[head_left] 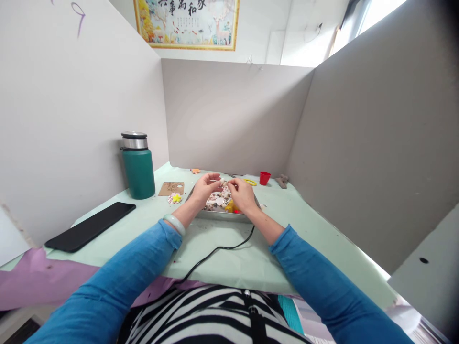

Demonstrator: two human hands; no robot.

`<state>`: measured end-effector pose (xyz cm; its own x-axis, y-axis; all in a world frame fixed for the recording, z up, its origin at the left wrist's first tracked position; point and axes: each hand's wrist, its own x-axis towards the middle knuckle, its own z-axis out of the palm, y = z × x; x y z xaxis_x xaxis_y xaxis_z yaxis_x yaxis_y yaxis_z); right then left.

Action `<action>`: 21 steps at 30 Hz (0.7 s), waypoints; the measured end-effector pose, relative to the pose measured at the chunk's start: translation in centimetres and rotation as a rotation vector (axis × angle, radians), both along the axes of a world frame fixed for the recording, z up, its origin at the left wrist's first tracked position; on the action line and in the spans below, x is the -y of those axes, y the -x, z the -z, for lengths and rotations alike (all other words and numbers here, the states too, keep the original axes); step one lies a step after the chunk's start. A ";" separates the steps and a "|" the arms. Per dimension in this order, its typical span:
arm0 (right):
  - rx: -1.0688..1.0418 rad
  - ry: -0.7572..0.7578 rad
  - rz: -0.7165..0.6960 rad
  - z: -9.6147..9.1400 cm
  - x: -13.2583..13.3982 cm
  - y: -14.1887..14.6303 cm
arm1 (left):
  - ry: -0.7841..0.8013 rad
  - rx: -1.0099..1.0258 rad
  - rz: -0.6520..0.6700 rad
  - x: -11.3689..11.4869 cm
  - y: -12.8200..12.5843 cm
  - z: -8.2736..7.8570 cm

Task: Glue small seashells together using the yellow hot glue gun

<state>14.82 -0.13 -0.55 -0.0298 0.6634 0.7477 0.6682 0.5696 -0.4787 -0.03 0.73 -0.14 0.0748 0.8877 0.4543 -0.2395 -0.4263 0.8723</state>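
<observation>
Over a shallow metal tray [224,216] filled with small shells [218,199], my two hands meet, fingertips nearly together. My left hand [205,190] is closed in a pinch at a small whitish piece [223,182], which may be a shell. On the other side of that piece, my right hand [244,193] is also pinched, its thumb and forefinger pressed close; what lies between them is too small to tell. Under the right hand, a yellow object [230,206] with a red part lies in the tray, partly hidden.
Left of the tray are a round shell-like decoration with a yellow flower [175,198], a brown card [171,188], a green bottle [139,173] and a black phone-like slab [91,227]. Behind right are a yellow ring [250,182] and red cup [264,178]. A black cable [215,250] crosses in front.
</observation>
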 end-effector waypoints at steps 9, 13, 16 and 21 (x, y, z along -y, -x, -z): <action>0.013 0.004 0.018 -0.2 0.3 0.0 | 0.069 -0.026 0.081 0.3 -0.1 -0.2; 0.024 0.005 0.017 -0.3 0.4 0.0 | 0.050 -0.029 0.082 -0.1 0.1 0.1; 0.029 0.002 0.020 -0.3 0.4 0.0 | 0.045 -0.027 0.092 -0.3 0.1 0.3; 0.038 0.004 0.021 -0.3 0.4 0.0 | 0.048 -0.022 0.083 -0.4 0.1 0.3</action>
<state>14.82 -0.50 -0.30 -0.0445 0.6669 0.7438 0.6979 0.5535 -0.4545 -0.15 1.12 -0.42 0.1585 0.8986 0.4090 -0.2531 -0.3635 0.8966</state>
